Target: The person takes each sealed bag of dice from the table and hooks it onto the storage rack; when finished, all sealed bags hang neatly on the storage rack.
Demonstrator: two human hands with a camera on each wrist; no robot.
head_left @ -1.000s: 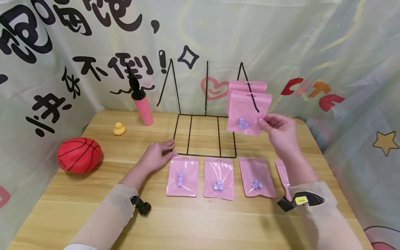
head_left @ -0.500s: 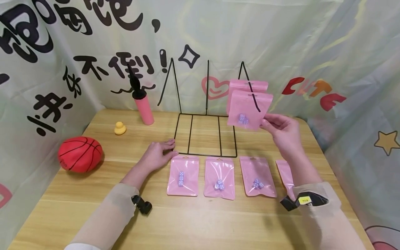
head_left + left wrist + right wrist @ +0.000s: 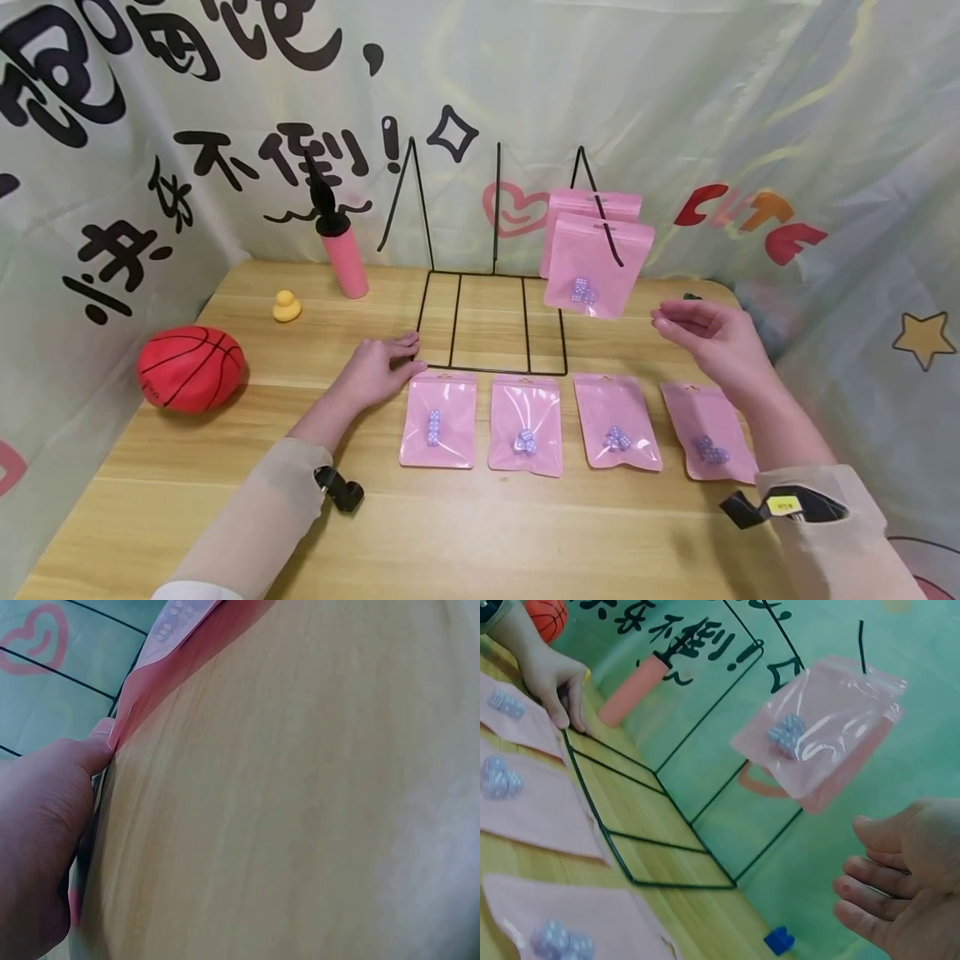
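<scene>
My left hand [image 3: 375, 371] pinches the front left corner of the black wire hook rack [image 3: 491, 370] between thumb and fingers. Its thumb also lies by the top edge of the leftmost pink zip bag [image 3: 438, 400]. To the right of the rack, my right hand [image 3: 716, 337] is in the air, holding nothing, fingers relaxed. Two pink bags hang from the rack's right hook, a front bag [image 3: 600, 250] with dice showing in it and a rear bag [image 3: 618, 204] partly hidden. The right wrist view has the right hand [image 3: 907, 885] apart from the hanging bags.
Several pink bags of dice lie in a row before the rack, the rightmost bag [image 3: 705, 408] below my right hand. A red basketball [image 3: 191, 368], a yellow duck [image 3: 286, 307] and a pink hand pump [image 3: 345, 262] stand left. A small blue piece [image 3: 779, 940] lies right of the rack.
My right hand has let go of the front hanging bag and moved right and down, away from it. The bag hangs freely on the hook. My left hand stays at the rack corner.
</scene>
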